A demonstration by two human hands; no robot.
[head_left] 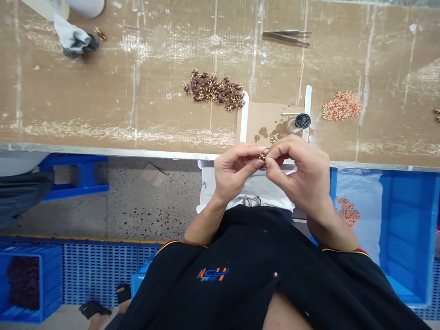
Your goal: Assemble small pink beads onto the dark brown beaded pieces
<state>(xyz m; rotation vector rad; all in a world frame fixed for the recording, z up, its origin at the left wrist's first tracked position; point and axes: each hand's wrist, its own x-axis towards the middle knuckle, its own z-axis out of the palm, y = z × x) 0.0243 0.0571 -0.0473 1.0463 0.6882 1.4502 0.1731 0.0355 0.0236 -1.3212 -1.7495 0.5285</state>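
Observation:
My left hand (235, 170) and my right hand (299, 172) meet just in front of the table edge. Thumbs and fingertips of both are pinched on a small brass-coloured piece (262, 156), mostly covered by the fingers. Beyond them lies a piece of cardboard (256, 117) with wet stains, edged by white strips. On its right side stands a small clear jar with a black lid (303, 121), beside a cotton swab (291, 113). A heap of small brown parts with brass-coloured tips (216, 89) is to the left. To the right is a pile of tiny orange-and-pale pieces (342, 105).
Metal tweezers (287, 37) lie at the back of the cardboard-covered table (165, 114). A crumpled white-and-black item (74, 40) is at upper left. Blue crates (409, 229) stand at lower right, another blue crate (50, 284) at lower left. A person's sandalled foot (94, 309) shows below.

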